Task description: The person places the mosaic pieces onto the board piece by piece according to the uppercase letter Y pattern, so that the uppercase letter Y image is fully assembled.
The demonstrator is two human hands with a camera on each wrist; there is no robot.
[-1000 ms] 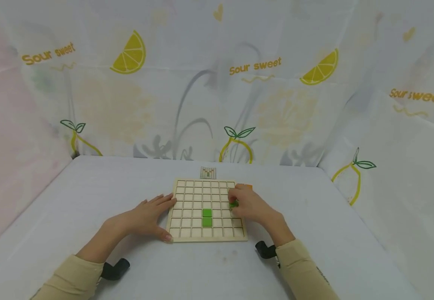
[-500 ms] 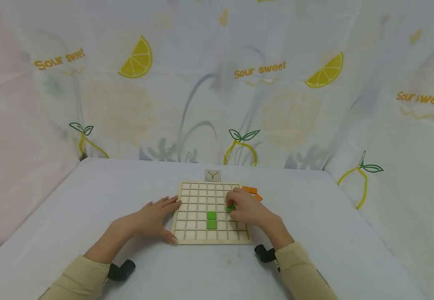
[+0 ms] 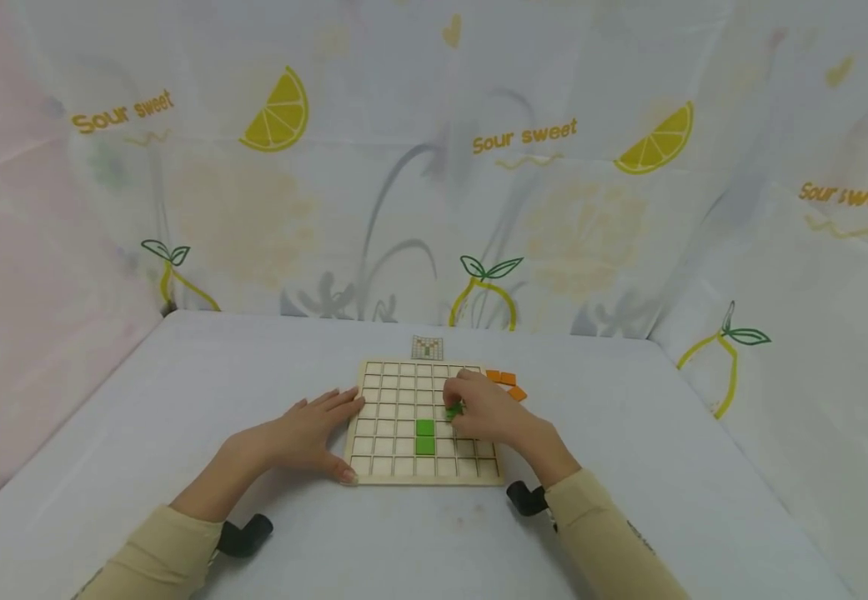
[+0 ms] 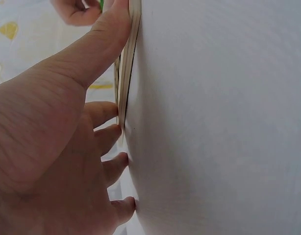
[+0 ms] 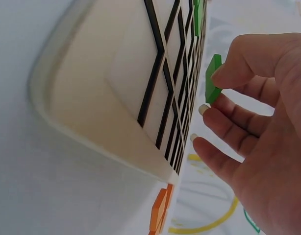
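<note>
A pale wooden grid board (image 3: 384,427) lies flat on the white table. Two green square tiles sit in its middle column, the upper tile (image 3: 424,427) directly behind the lower tile (image 3: 424,446). Over the right half of the board, my right hand (image 3: 492,410) pinches another green tile (image 5: 213,81) between thumb and fingers; the right wrist view shows it held above the surface. My left hand (image 3: 302,437) rests along the board's left edge, fingers spread. Its thumb (image 4: 104,36) touches the near left corner, as the left wrist view shows.
Several orange tiles (image 3: 507,378) lie on the table just past the board's right edge. Behind the board is a small card (image 3: 427,347) with a coloured grid pattern. White printed cloth (image 3: 373,208) hangs around the back and sides.
My right hand has moved left over the board with the green tile, and the orange tiles beside it show more. The left hand stays at the board's edge. The head view has shifted slightly.
</note>
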